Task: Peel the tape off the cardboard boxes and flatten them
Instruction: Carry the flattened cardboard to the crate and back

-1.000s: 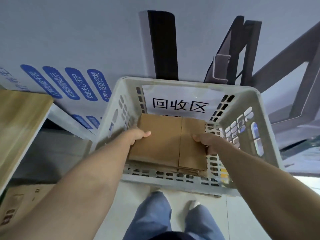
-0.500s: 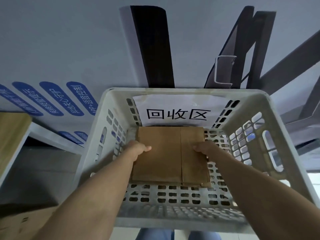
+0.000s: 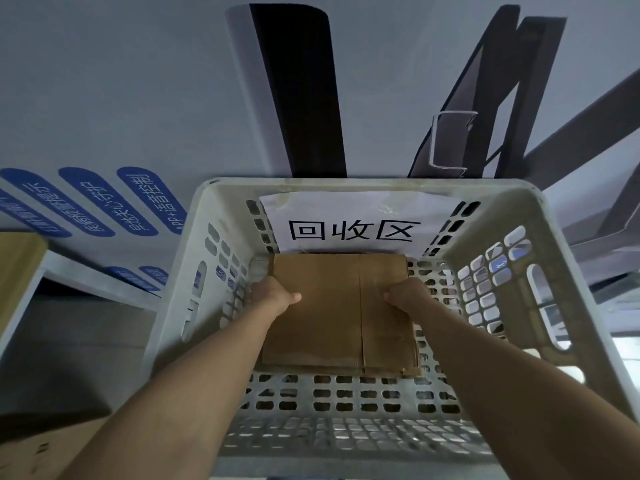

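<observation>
Cardboard box (image 3: 329, 317), flattened, lay in white basket (image 3: 346, 185). Left hand (image 3: 273, 294) & right hand (image 3: 410, 294) each pinched one side edge, thumb on top.

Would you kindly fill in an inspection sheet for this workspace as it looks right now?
Surface: perforated floor of a white plastic basket.
Job's things: flattened cardboard lies inside the basket, on top of more cardboard layers.
Clutter: nothing seen.
Grippers: left hand and right hand each hold a side edge of the flattened cardboard, thumbs on top.
Cables: nothing seen.
Surroundings: paper label on the basket's far wall; wooden tabletop at left; brown box lower left; blue wall stickers; dark metal frame behind.
</observation>
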{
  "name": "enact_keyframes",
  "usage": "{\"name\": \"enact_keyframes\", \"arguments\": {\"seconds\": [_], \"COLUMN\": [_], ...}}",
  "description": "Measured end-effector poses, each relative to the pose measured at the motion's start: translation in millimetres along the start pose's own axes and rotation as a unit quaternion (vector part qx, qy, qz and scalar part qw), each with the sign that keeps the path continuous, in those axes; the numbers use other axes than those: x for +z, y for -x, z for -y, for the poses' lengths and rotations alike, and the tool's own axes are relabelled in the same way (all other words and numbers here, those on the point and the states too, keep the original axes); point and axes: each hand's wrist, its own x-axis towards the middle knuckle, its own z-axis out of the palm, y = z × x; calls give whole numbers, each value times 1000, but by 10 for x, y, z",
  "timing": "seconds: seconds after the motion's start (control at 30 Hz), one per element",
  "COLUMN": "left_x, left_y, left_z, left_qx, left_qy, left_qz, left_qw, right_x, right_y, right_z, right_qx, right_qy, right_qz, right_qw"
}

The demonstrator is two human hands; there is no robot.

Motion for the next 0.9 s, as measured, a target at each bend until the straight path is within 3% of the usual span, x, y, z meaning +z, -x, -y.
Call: {"name": "enact_keyframes", "arguments": {"seconds": [0.27,0.5,0.6,0.73,0.9], "left_x": [-240,-791,-1112,-1628,-2255], "left_y": [291,867,1305,2034,3021], "left_z": [-262,-573,-725,-706,-270], "left_qx": [67,210,277,348,328], "left_qy": [-91,-130,-139,-155,-230], "left_qz": [-18,-118,-163,-243,-363], "left_qw": [993,962,937,892,841], "right_x": [-296,-765,-963,-1166,-1244], "right_y": [330,974,1357,2055,3094], "right_z": [140,545,821,1090,1281], "right_qx": [-33,-137,-230,-358,-508], "right_qy": [60,145,213,294,283], "right_qz": [-57,-108,-147,-243,-313], "right_qw": [996,974,938,852,751]}}
